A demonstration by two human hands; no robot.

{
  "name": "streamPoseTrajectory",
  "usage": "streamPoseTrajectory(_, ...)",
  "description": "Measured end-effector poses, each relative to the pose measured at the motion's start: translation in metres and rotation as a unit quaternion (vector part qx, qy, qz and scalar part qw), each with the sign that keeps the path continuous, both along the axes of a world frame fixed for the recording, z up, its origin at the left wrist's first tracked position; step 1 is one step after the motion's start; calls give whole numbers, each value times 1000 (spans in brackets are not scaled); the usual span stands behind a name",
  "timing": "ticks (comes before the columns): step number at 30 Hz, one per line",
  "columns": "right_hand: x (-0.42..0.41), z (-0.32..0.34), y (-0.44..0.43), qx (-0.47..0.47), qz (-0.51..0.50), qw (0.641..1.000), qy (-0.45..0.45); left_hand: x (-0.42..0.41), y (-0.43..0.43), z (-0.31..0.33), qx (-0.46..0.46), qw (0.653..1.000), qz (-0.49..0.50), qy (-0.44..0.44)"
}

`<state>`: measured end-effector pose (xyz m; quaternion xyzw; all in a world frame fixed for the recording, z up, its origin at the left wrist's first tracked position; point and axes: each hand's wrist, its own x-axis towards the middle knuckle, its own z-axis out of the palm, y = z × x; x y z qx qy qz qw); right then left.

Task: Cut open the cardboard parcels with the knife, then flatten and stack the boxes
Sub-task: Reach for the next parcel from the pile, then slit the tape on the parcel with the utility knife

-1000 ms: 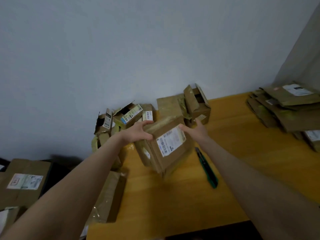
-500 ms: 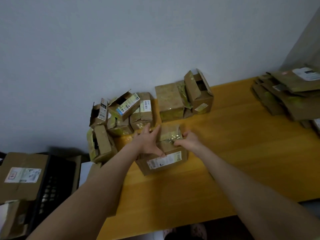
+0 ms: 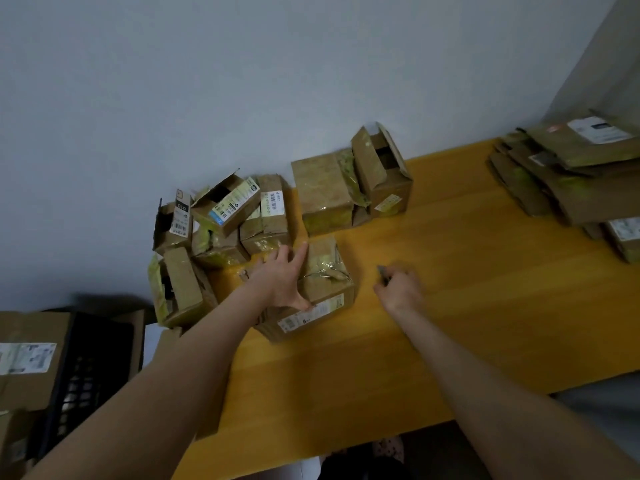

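Left grip (image 3: 282, 282) and right grip (image 3: 401, 291) are bare.

plain room – wooden table (image 3: 450, 323), parcels (image 3: 325, 199) piled

Plain pale grey wall (image 3: 311, 81) runs behind the yellow wooden table (image 3: 450, 306), whose far edge meets it. Grey panel (image 3: 606, 57) stands at the table's far right corner. Black lattice crate (image 3: 86, 368) sits beyond the left edge. Lighting dim, even.

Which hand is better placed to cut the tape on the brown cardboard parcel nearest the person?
Right. The right hand, beside the brown taped cardboard parcel, curls round what looks like the grey-tipped knife, though blurred. The left hand lies flat on the parcel's top, steadying it.
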<state>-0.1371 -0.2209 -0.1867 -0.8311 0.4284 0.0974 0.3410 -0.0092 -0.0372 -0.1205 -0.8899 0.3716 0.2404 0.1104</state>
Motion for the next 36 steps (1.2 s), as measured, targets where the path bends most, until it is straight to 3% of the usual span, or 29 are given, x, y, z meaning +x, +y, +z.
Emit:
streamPoseTrajectory(4,-16,-19,4,-69,10,992,107,0,9,-6,-28,999,-12,-10)
streamPoseTrajectory(9,-24,-37,1,-73,28,988,135,-3,13,-2,-25,998,-56,-24)
streamPoseTrajectory(14,-23,-30,-2,-62,45,989,129,-11,8,0,1,999,-26,-30)
streamPoseTrajectory(19,-12,-2,-1,17,51,998,23,-4,0,13,-24,998,-23,-63)
streamPoseTrajectory(25,-4,52,5,65,78,985,-141,-20,4,3,-22,999,34,-27)
streamPoseTrajectory(31,-15,93,9,-65,208,972,-85,-18,7,10,-27,998,54,5)
streamPoseTrajectory(36,-18,118,23,-209,323,923,13,-20,8,10,-39,998,57,5)
